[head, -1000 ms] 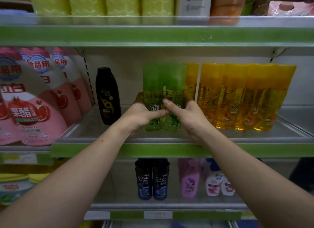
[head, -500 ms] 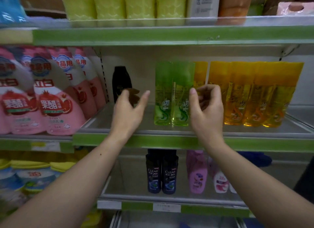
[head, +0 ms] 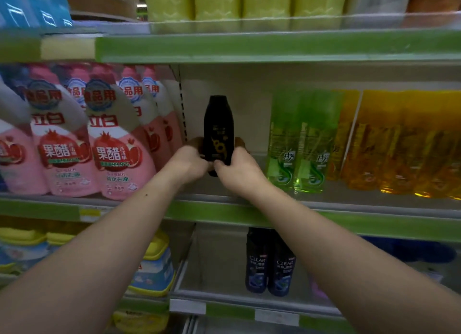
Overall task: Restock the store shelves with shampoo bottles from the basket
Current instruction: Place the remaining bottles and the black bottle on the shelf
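A black shampoo bottle (head: 218, 129) with a gold swirl stands upright on the middle shelf (head: 324, 204). My left hand (head: 188, 165) grips its lower left side and my right hand (head: 239, 171) grips its lower right side, fingers curled round it. Two green shampoo bottles (head: 299, 144) stand to the right of it, apart from my hands. Beyond them is a row of several orange bottles (head: 404, 144). The basket is out of view.
Pink detergent bottles (head: 112, 144) fill the shelf section to the left. Yellow-green packs (head: 244, 7) sit on the top shelf. On the lower shelf stand two dark CLEAR bottles (head: 270, 264) and blue-yellow tubs (head: 154, 266) at the left.
Both hands left the two green bottles, moved left and took hold of the black bottle. The camera view shifted left as well.
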